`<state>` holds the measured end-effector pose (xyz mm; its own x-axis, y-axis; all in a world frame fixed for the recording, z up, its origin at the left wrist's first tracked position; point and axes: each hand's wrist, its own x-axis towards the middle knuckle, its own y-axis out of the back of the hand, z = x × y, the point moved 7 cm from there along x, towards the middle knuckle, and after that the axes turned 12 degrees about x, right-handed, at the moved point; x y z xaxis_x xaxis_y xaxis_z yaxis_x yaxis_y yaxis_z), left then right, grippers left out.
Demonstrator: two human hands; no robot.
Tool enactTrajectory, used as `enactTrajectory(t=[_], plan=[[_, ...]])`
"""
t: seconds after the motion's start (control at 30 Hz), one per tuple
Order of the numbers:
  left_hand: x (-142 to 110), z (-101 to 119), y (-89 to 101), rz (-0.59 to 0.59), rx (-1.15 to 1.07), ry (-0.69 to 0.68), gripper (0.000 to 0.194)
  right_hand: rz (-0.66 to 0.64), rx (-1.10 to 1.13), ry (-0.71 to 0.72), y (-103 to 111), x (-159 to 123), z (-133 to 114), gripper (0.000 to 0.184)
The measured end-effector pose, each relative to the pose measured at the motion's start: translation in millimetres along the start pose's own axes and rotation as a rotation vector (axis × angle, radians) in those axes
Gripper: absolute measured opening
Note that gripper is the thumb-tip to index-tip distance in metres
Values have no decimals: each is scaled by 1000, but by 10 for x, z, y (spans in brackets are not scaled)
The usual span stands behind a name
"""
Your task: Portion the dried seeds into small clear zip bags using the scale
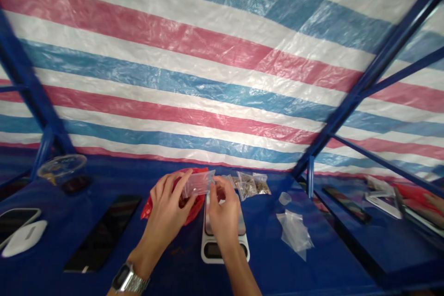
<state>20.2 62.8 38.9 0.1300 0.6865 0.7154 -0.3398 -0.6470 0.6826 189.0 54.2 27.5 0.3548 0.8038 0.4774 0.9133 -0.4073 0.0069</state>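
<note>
Between my two hands is a small clear zip bag (200,183), held level above a red plastic bag (197,210). My left hand (169,196), with a metal watch on its wrist, has its fingers and thumb closed around the bag's left end. At the other end, my right hand (224,206) pinches the edge with thumb and fingertips. Beneath my right hand is a white digital scale (225,250) with a metal plate, partly covered by the hand. What lies inside the red bag is mostly hidden. Filled zip bags (247,188) with brownish contents lie just behind the scale.
Right of the scale lie a small clear cup (285,198) and a stack of flat zip bags (294,231). A black phone (104,233), a white case (25,239) and a clear plastic container (64,171) are at left. Blue metal bars (329,132) frame a striped tarp.
</note>
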Motion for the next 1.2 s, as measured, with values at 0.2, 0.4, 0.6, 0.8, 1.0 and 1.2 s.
enactTrajectory(t=[0.2,0.4,0.6,0.8,1.0,1.2], plan=[[-131,314,333,221,-42,-222,49,216,-12,-116,1001,202,297,46],[-124,249,397,306,-68,-198,46,483,-475,-182,2610,153,417,47],[-107,287,396,336,-95,-219,40,414,-749,-280,3149,-150,672,44],[-96,301,394,370,-94,-227,36,438,-1012,-117,2857,-114,454,45],[-85,221,425,334,-97,-181,33,94,-1114,-343,2678,-110,783,36],[-65,206,478,344,-89,-143,30,172,-1175,-438,2630,-172,826,39]])
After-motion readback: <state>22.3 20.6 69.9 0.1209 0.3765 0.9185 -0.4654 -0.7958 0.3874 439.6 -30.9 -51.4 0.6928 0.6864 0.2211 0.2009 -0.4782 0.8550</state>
